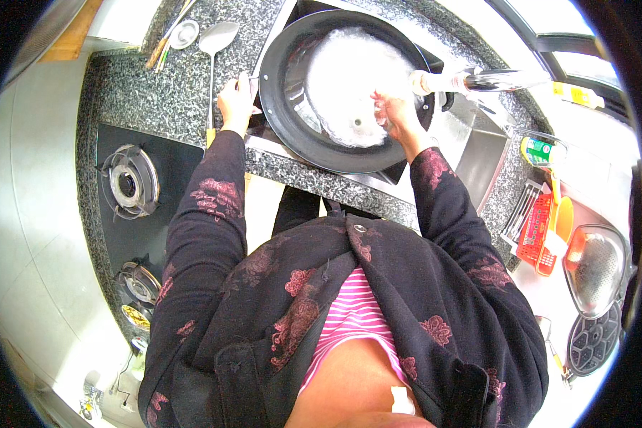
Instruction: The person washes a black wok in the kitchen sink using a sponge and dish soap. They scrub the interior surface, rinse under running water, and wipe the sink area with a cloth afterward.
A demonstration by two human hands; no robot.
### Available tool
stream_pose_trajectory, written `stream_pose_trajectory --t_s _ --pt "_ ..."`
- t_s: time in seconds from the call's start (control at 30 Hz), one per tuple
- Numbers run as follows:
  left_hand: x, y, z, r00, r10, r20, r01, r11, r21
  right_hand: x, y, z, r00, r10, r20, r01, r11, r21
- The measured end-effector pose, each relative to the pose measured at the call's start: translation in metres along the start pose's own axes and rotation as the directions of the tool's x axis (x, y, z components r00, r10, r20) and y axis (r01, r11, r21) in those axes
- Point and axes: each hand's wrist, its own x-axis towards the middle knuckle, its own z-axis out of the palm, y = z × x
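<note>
A large black wok (283, 139) rests over the stainless steel sink (479, 144), holding bright, cloudy water (348, 80) with foam around its margin. On the left side, my left hand (235, 102) grips the wok by its handle. My right hand (398, 115) is inside the wok's right half, fingers bent and wet at the water. Glare hides whether anything is in those fingers. Just above that hand, the faucet (492, 80) reaches in from the right, its spout end over the wok.
A metal wok spatula (218, 38) lies on the granite counter (155, 85), near a small white lid (184, 34) and chopsticks (166, 43). Left is a gas burner (127, 182). Right are a green-labelled bottle (537, 151), a red plastic basket (535, 232) and a perforated metal strainer (594, 267).
</note>
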Motion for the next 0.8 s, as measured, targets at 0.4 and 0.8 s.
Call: stream_pose_trajectory --t_s 0.4,0.8 --pt "-0.014 0.025 -0.010 0.997 -0.068 0.048 0.074 0.985 -0.153 -0.022 -0.028 -0.015 0.953 -0.254 -0.163 0.142 0.854 -0.500" --pt "-0.019 0.037 -0.016 0.969 -0.175 0.173 0.226 0.911 -0.344 0.004 -0.040 -0.173 0.823 -0.423 -0.380 0.331 0.900 -0.284"
